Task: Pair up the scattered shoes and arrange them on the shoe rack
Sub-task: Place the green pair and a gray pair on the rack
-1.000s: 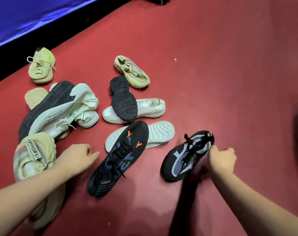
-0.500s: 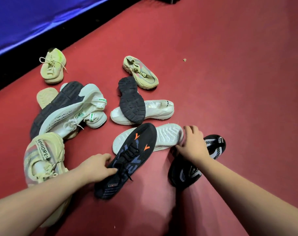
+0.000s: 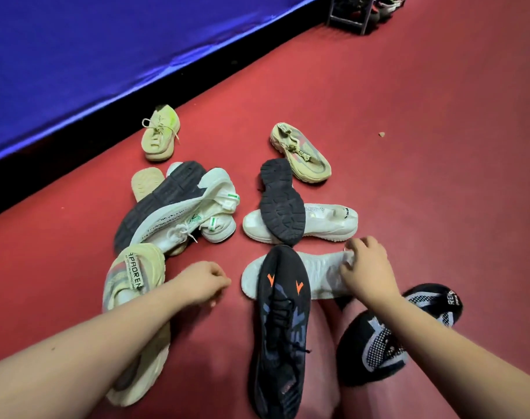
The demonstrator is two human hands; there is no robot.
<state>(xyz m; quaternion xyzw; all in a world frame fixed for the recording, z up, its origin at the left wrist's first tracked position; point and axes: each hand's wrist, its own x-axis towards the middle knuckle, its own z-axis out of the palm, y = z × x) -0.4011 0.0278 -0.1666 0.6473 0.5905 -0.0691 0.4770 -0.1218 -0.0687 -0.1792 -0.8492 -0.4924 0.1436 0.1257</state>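
Your right hand [image 3: 368,270] grips the upturned white shoe [image 3: 324,275], right of the black shoe [image 3: 283,313]. Your left hand [image 3: 201,282], left of it, is loosely curled, empty.

Knit-mesh black shoe [image 3: 375,346], ridged rubber sole [image 3: 283,207], matt red floor [image 3: 408,146].
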